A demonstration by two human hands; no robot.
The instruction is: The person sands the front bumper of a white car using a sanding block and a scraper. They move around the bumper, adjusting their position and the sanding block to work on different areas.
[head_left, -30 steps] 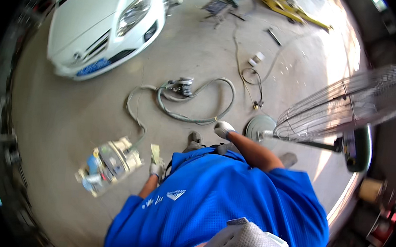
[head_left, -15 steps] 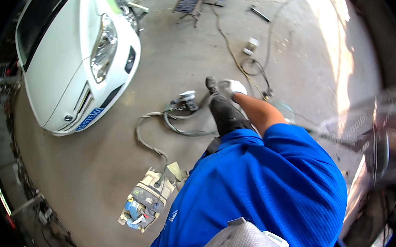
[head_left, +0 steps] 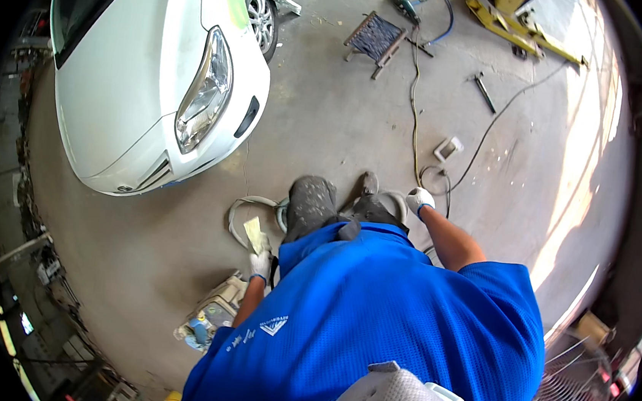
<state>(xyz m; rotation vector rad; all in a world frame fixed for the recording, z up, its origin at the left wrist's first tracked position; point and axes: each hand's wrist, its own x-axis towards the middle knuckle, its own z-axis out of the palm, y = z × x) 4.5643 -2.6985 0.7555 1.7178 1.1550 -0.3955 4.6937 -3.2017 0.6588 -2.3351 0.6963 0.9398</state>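
Note:
My left hand, in a white glove, is closed on a pale yellow sheet. It is beside a beige and grey machine with blue parts on top, partly covered by my arm. A grey hose curves over the floor just ahead of that hand. My right hand, also gloved, looks closed low over the floor at my right. It is by the end of a yellowish cable and a dark cable loop; whether anything is inside its fingers is hidden.
A white car with a green patch by its front wheel stands at the left. Ahead lie a small framed stand, a dark-handled tool and a pale box. A yellow metal frame is far right; a fan is near right.
My view and body have turned, and both legs now show. My left hand has come into sight with the pale yellow sheet. My right hand has moved right, away from my dark shoe.

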